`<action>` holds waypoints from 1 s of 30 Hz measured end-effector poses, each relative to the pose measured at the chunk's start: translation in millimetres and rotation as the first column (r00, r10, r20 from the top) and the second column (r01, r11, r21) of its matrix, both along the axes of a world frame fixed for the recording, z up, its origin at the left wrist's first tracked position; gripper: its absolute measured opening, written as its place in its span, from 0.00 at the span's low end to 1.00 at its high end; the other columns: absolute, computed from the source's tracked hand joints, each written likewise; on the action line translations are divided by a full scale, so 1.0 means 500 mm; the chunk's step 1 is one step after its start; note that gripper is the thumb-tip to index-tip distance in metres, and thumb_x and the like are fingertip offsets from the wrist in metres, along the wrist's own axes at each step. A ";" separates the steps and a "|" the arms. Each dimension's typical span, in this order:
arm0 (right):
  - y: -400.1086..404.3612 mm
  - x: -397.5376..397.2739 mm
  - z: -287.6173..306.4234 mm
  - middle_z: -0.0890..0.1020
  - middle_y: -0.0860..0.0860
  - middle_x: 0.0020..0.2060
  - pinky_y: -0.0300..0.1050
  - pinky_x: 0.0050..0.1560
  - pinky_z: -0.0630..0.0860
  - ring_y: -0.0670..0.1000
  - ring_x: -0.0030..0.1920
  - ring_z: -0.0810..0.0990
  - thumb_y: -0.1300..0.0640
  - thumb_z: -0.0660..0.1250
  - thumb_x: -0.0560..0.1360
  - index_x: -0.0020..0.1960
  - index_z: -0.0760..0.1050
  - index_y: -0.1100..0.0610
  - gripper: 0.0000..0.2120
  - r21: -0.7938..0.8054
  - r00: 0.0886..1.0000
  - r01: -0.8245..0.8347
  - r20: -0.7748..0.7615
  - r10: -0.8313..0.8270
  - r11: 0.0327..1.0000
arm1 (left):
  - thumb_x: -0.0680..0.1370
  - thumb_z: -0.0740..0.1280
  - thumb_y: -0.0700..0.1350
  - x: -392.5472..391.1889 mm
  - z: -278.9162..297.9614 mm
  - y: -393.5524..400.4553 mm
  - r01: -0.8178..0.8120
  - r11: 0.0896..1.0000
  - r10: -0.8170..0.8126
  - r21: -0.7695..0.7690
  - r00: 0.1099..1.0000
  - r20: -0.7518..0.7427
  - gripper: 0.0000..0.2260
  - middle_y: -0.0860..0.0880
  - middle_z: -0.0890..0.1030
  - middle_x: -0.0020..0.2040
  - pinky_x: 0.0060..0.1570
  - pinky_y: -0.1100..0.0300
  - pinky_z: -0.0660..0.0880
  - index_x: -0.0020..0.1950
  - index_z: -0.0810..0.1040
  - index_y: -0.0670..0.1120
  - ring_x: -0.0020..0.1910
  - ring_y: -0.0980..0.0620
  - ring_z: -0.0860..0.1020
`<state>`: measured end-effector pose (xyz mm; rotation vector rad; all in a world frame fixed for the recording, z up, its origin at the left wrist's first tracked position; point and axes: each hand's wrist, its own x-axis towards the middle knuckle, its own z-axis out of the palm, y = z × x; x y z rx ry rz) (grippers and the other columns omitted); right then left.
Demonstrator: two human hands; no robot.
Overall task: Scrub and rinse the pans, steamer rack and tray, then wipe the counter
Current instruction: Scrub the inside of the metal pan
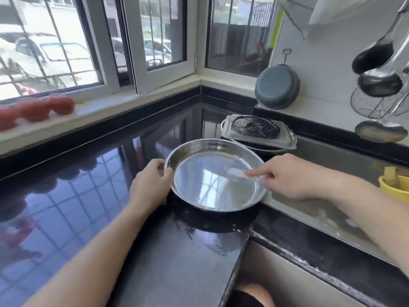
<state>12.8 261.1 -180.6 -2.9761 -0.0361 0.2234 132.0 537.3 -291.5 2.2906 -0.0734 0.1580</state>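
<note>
A round shiny steel pan (212,198) rests on the black counter (93,196) at the sink's left edge. My left hand (150,185) grips the pan's left rim. My right hand (290,176) is at its right rim, the fingers pinching the rim and the index finger reaching over the inside. Behind the pan lies a rectangular steel tray (285,140) upside down over another round pan, with a dark perforated steamer rack (255,127) on top.
The sink (314,209) opens to the right of the pan. A yellow cup (396,189) stands at the far right. Ladles and a wire strainer (376,103) hang on the right wall, and a grey basin (276,87) leans there. Red tomatoes (37,111) lie on the windowsill.
</note>
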 end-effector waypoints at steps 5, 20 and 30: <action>0.073 0.081 -0.079 0.77 0.39 0.68 0.46 0.70 0.70 0.45 0.67 0.75 0.48 0.60 0.83 0.72 0.70 0.34 0.18 -0.013 0.954 -0.207 -0.223 0.199 0.978 | 0.80 0.59 0.51 0.015 -0.003 -0.001 0.049 0.995 -0.049 -0.081 0.999 0.010 0.11 0.56 0.82 0.41 0.45 0.53 0.74 0.51 0.81 0.54 0.46 0.52 0.79; 0.182 0.218 -0.117 0.82 0.53 0.55 0.52 0.54 0.77 0.58 0.55 0.80 0.51 0.59 0.82 0.66 0.77 0.44 0.16 -0.159 0.967 -0.242 -0.125 0.223 0.957 | 0.79 0.58 0.51 0.014 -0.013 -0.017 0.048 0.996 -0.055 0.071 0.993 0.107 0.15 0.51 0.72 0.28 0.31 0.54 0.63 0.34 0.65 0.47 0.32 0.49 0.72; 0.151 0.283 -0.122 0.80 0.58 0.56 0.50 0.48 0.73 0.64 0.55 0.80 0.53 0.60 0.80 0.64 0.76 0.52 0.15 -0.318 0.996 0.061 0.075 -0.039 0.946 | 0.73 0.61 0.45 0.014 -0.010 -0.011 0.084 0.996 -0.085 0.023 0.992 0.096 0.10 0.52 0.69 0.27 0.30 0.54 0.60 0.33 0.64 0.47 0.31 0.49 0.68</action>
